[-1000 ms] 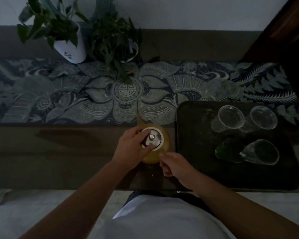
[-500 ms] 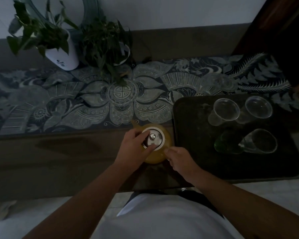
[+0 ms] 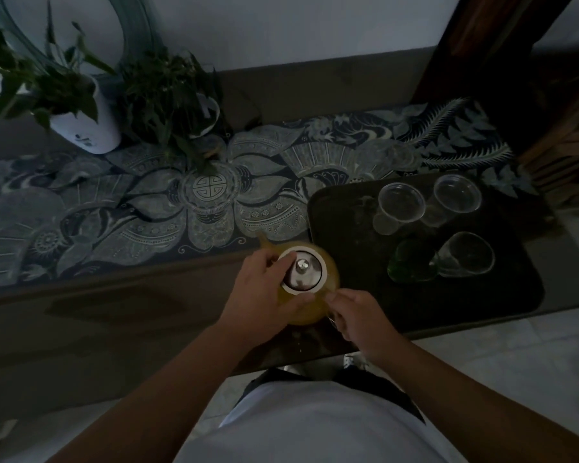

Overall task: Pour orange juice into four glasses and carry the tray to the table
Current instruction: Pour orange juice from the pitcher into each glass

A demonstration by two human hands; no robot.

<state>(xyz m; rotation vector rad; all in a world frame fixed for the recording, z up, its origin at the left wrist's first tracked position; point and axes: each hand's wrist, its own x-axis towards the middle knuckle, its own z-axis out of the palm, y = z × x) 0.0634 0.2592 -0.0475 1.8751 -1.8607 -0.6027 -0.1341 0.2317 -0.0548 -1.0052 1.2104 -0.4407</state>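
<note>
A glass jug of orange juice (image 3: 331, 277) stands on the dark counter just left of the black tray (image 3: 341, 228). Its metal lid (image 3: 303, 270) with a small knob is on top. My left hand (image 3: 264, 292) cups the lid's rim from the left, fingers around it. My right hand (image 3: 358, 315) closes on the jug's handle at its near right side. On the tray stand two clear glasses at the back, one on the left (image 3: 400, 203) and one on the right (image 3: 457, 193), a green glass (image 3: 411, 265) and another clear glass (image 3: 468, 259) in front.
A patterned cloth (image 3: 147, 208) covers the back of the counter. Two potted plants, one in a white pot (image 3: 84, 128) and one behind it to the right (image 3: 171, 101), stand at the back left. A dark wooden post (image 3: 482, 48) rises at the right. Pale floor tiles lie below the counter's front edge.
The view has shifted slightly. My right hand has moved in closer to the jug's handle. My left hand stays on the lid.
</note>
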